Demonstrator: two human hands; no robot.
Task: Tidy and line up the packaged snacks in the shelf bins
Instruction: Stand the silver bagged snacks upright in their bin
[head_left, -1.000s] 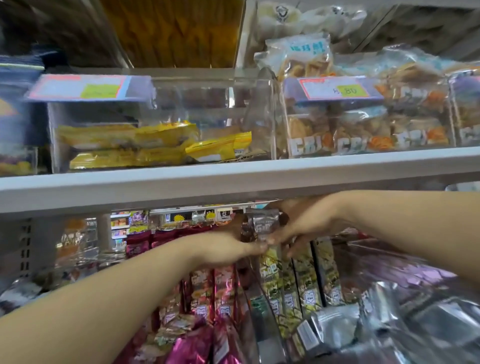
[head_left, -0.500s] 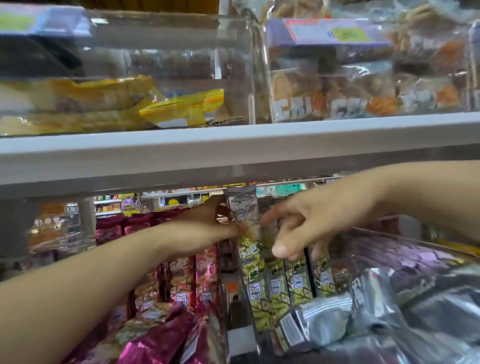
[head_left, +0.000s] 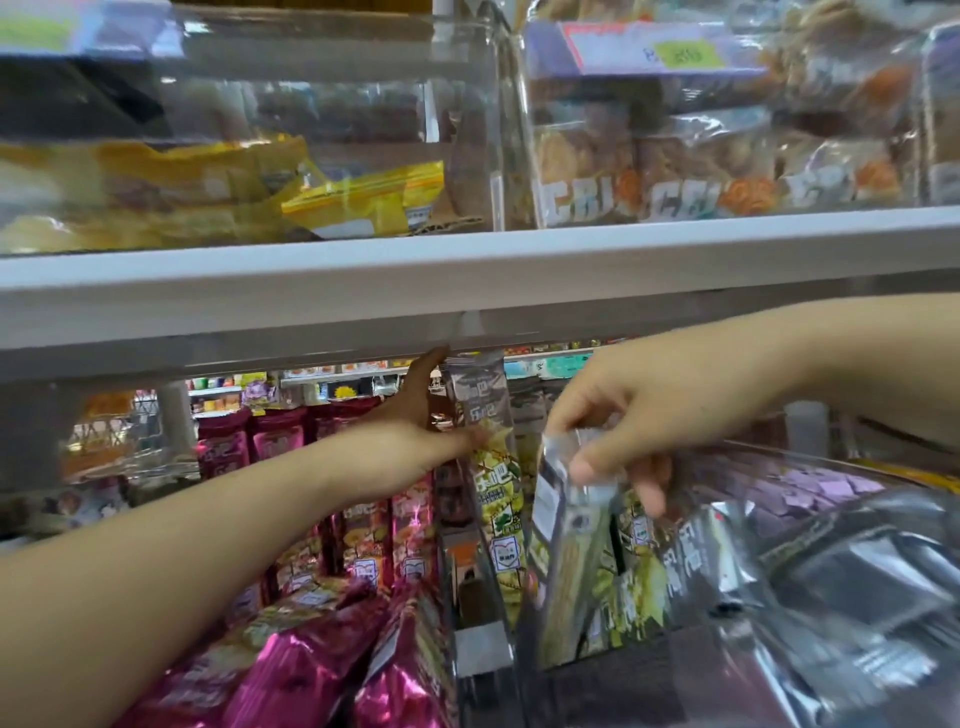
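Under the white shelf (head_left: 467, 280), a row of tall green-and-brown snack packets (head_left: 498, 499) stands upright in a clear bin. My left hand (head_left: 415, 441) reaches in from the left and holds the leftmost upright packet, thumb on its front. My right hand (head_left: 623, 431) comes from the right and pinches the silver top edge of another green packet (head_left: 576, 551), which leans forward nearer to me. A row of pink packets (head_left: 363, 519) stands in the bin to the left.
Pink foil packets (head_left: 291, 670) lie loose at the lower left. Silver foil packets (head_left: 831, 597) are piled at the lower right. On the shelf above, clear bins hold yellow packets (head_left: 208, 192) and pastry bags (head_left: 701, 171). A clear divider (head_left: 478, 654) separates the bins.
My right hand has pulled back from the row towards me and now pinches a green packet by its top. My left hand stays on the leftmost upright packet. The view tilted down.
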